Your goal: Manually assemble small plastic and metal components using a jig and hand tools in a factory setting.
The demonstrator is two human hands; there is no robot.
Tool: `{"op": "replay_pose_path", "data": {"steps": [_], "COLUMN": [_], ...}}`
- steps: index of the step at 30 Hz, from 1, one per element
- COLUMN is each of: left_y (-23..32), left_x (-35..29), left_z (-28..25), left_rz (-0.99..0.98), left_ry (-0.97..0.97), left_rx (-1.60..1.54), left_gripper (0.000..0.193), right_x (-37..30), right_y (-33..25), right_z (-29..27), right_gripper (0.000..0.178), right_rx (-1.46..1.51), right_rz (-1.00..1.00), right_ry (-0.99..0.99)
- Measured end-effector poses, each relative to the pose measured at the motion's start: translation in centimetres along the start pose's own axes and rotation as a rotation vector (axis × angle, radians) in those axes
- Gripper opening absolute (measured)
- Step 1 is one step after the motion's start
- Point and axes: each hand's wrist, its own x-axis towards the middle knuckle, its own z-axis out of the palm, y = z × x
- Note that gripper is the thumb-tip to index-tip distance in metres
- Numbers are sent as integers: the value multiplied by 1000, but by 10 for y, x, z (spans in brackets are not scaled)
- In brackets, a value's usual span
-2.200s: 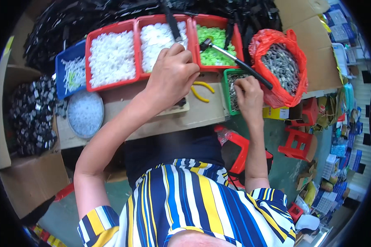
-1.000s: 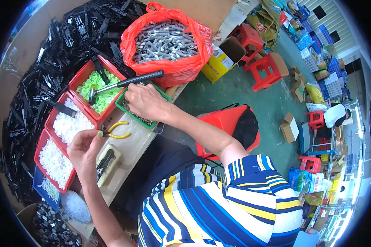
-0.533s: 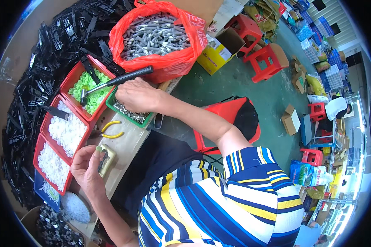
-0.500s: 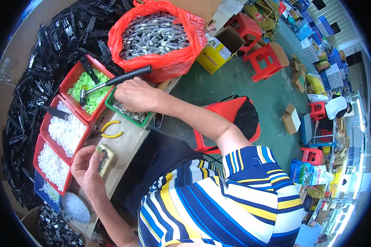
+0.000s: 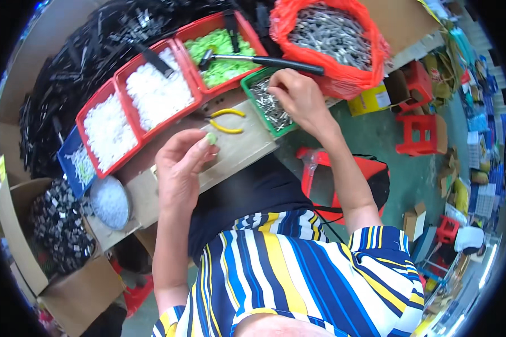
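My left hand [image 5: 180, 160] is raised over the near edge of the bench, thumb and fingertips pinching a small light-green plastic piece [image 5: 211, 138]. My right hand [image 5: 302, 101] is at the green tray [image 5: 280, 133] of thin metal pins [image 5: 270, 106]. Its fingers are bent together above the pins, and whatever lies between them is too small to make out. A hammer [image 5: 289, 63] with a black handle lies across the bin of green pieces [image 5: 219, 48], its handle reaching past the tray beyond my right hand. Yellow-handled pliers [image 5: 229, 131] rest on the bench between my hands.
Red bins of white pieces [image 5: 157, 90] line the bench, with a blue bin [image 5: 73, 147] and round dish [image 5: 109, 202] at left. A red bag [image 5: 343, 84] of grey parts stands far right. Black parts [image 5: 67, 90] are heaped behind. A red stool [image 5: 320, 168] is right of my legs.
My view has swung, so the bench sits differently in the picture. My left hand has lifted away from the pale block, still pinching the green piece. My right hand has drawn partly out of the pins.
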Motion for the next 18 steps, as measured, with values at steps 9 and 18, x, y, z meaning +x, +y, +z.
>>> {"op": "replay_pose_path", "data": {"steps": [9,18], "left_y": [-19,-23], "left_x": [-5,-4], "left_z": [-7,-6], "left_rz": [-162,-188], "left_ry": [-126,-125], "left_rx": [-325,-329], "left_gripper": [19,19], "right_x": [-24,-26], "right_y": [-85,-80], "right_z": [25,30], "right_gripper": [10,11], "right_rx": [724,734], "right_rz": [22,1], "right_ry": [-136,-118]}}
